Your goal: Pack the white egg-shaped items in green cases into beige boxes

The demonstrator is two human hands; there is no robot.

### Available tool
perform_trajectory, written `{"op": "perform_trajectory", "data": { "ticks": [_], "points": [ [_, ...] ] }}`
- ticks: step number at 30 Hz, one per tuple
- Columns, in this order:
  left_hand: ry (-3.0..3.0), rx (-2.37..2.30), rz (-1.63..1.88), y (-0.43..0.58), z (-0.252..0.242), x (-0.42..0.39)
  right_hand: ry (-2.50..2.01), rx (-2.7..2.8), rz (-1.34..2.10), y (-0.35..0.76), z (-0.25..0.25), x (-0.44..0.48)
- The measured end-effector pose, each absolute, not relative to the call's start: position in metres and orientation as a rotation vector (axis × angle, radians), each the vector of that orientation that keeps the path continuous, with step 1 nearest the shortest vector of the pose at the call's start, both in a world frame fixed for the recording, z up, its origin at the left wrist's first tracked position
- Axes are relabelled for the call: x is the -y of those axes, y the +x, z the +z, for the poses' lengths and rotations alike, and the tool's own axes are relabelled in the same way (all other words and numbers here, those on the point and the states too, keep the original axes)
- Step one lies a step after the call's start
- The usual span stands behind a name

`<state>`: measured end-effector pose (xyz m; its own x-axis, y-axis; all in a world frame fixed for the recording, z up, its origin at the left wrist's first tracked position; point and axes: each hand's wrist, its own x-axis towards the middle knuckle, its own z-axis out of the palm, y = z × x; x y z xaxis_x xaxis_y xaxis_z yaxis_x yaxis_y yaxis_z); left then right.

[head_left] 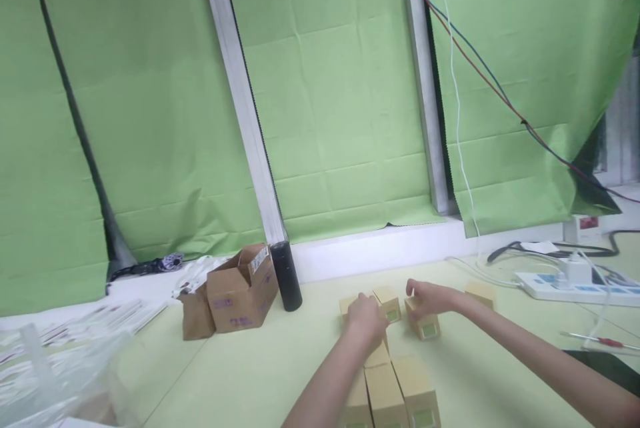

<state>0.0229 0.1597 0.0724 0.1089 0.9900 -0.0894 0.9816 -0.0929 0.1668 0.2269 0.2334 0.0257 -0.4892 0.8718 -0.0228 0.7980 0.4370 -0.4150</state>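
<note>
My right hand (425, 299) has its thumb and fingers bent around a small yellowish-tan cardboard box (429, 329) with a pale green label on its near end. The box stands on the table, a little apart from the others. Over the small boxes to its left is my left hand (367, 318), its fingers mostly hidden behind the back of the hand. Another box (387, 301) touches or nearly touches that hand on the right, and part of one more (346, 306) shows on its left. Closer to me, several like boxes (385, 388) stand side by side.
An open brown carton (243, 295) and a black cylinder (287, 276) stand at the back left. Clear plastic (60, 381) lies at front left. To the right are a lone small box (481, 293), a white power strip (545, 286) with cables, and a red-handled screwdriver (607, 342).
</note>
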Motion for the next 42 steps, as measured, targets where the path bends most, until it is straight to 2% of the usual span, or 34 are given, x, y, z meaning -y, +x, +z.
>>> {"op": "perform_trajectory", "data": {
  "ticks": [5,11,16,21,28,33,42],
  "points": [
    [2.089,-2.020,0.054,0.031,0.084,-0.163,-1.494,2.596,0.499,0.210,0.031,-0.268],
    [1.960,-2.081,0.156,-0.043,0.111,-0.164,-1.430,2.627,0.427,0.195,0.022,-0.270],
    [1.780,-2.187,0.183,-0.101,0.093,-0.159,-1.441,2.634,0.408,0.192,0.023,-0.263],
    [1.840,-2.161,0.249,-0.094,0.063,-0.174,-1.740,2.573,0.384,0.227,0.044,-0.270],
    [2.077,-2.076,0.198,-0.077,0.059,-0.194,-2.178,2.466,0.591,0.322,0.052,-0.260],
    [2.165,-1.908,0.157,-0.063,0.052,-0.195,-1.997,2.524,0.597,0.304,0.042,-0.260],
    [2.128,-1.946,0.156,-0.053,0.047,-0.189,-1.500,2.717,0.524,0.218,0.040,-0.264]
  ]
}}
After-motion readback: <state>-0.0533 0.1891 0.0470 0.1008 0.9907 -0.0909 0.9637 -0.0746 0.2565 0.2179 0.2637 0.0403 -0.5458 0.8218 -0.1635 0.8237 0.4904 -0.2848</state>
